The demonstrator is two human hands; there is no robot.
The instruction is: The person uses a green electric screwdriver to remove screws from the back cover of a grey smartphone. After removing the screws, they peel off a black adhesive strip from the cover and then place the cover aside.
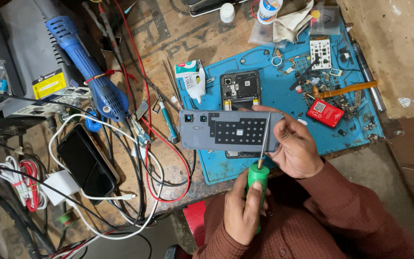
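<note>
My left hand (242, 209) grips a green-handled screwdriver (258, 176) upright, its thin metal shaft rising in front of a grey phone back cover (226, 129). My right hand (295, 146) holds that cover by its right end, inner side up, showing a black perforated pad and two camera holes. Under the cover, an opened phone (240, 91) lies on the blue work mat (283, 96), partly hidden by the cover.
A blue hot-air gun (89, 76) and a black phone (86, 164) on a white cable lie at the left among tangled wires. A glue bottle (195, 81), tweezers, a red card (325, 112), a small circuit board (320, 52) and several loose parts lie on the mat.
</note>
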